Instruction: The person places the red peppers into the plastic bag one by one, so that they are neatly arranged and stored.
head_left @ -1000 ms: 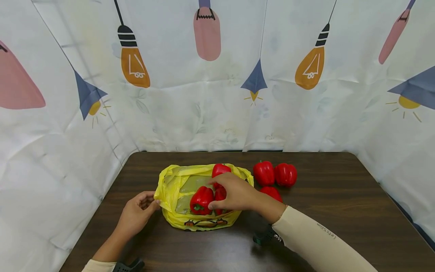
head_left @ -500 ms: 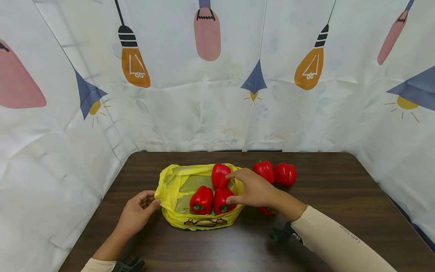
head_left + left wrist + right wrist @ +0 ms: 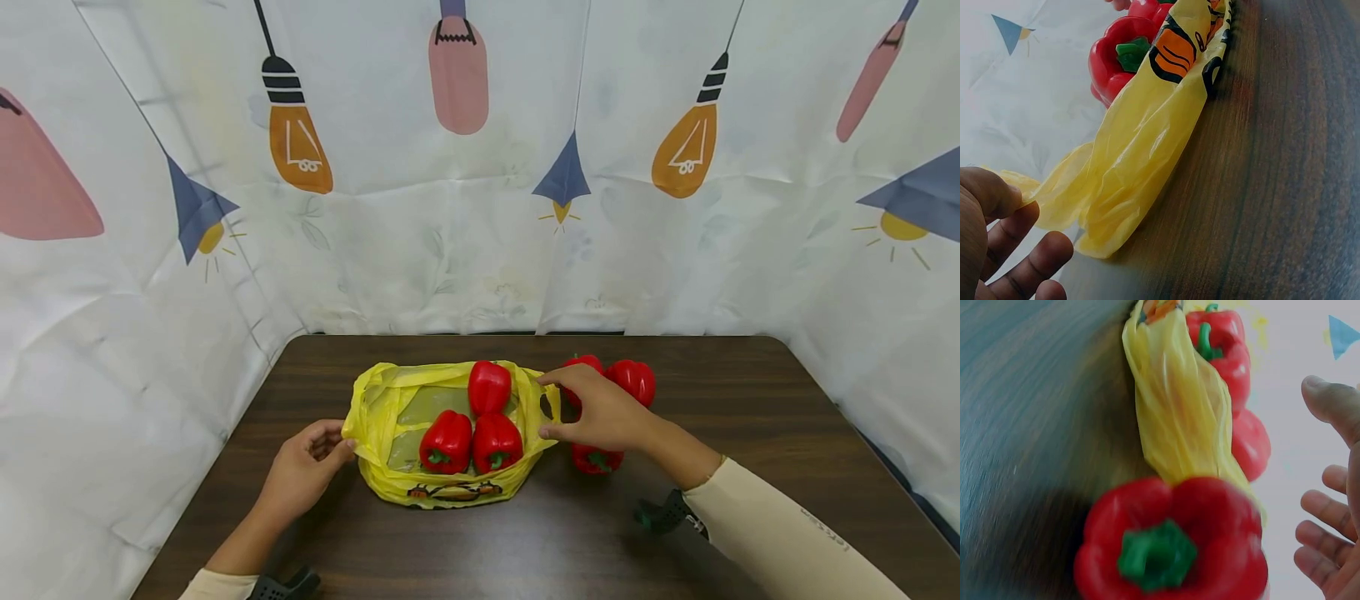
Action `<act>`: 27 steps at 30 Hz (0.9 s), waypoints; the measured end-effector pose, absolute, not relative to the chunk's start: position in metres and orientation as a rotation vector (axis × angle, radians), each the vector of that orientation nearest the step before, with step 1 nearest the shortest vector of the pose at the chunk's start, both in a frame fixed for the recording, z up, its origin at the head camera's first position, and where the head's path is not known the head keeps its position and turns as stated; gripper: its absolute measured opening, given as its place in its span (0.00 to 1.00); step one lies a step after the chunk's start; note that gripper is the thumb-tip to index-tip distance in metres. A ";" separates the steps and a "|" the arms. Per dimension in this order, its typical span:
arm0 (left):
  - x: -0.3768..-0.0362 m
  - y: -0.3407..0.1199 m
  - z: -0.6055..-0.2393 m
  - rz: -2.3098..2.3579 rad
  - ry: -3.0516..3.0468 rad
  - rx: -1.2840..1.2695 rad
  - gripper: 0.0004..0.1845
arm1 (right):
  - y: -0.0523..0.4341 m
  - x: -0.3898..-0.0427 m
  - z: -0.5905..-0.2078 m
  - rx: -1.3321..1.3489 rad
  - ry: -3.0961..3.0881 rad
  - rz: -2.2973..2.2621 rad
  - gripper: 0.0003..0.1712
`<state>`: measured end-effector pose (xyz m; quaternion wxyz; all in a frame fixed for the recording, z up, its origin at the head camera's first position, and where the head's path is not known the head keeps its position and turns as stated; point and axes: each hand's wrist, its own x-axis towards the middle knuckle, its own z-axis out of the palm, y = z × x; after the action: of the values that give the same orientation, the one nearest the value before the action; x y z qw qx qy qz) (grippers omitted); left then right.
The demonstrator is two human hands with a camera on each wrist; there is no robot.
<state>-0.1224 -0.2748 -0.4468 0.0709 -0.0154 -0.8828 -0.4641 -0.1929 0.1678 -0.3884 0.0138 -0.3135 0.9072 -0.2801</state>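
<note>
The left hand (image 3: 303, 471) pinches the left rim of the yellow plastic bag (image 3: 390, 479) between thumb and fingers, and this keeps the mouth wide. The bag lies on the dark wood table (image 3: 750, 433) w/ three red bell peppers (image 3: 489, 386) inside. The right hand (image 3: 603, 410) has relaxed, half-open fingers and grips nothing; it is above the loose pepper (image 3: 596, 458) just beside the bag's right rim, near two more peppers (image 3: 636, 379) behind. The risks, in the writer's judgement: the film is thin & slippery, so the pinch may slip and the mouth may fall flat. Round peppers can roll away if the fingers only push them
</note>
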 end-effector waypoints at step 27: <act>-0.122 -0.274 -0.448 -1.393 -2.652 -0.043 0.13 | 0.255 -0.216 -0.404 -0.656 2.947 -0.909 0.45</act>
<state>-0.1219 -0.2743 -0.4479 0.0727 -0.0143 -0.8829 -0.4637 -0.2155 0.2554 -0.4039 -0.0057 -0.2079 0.9347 -0.2882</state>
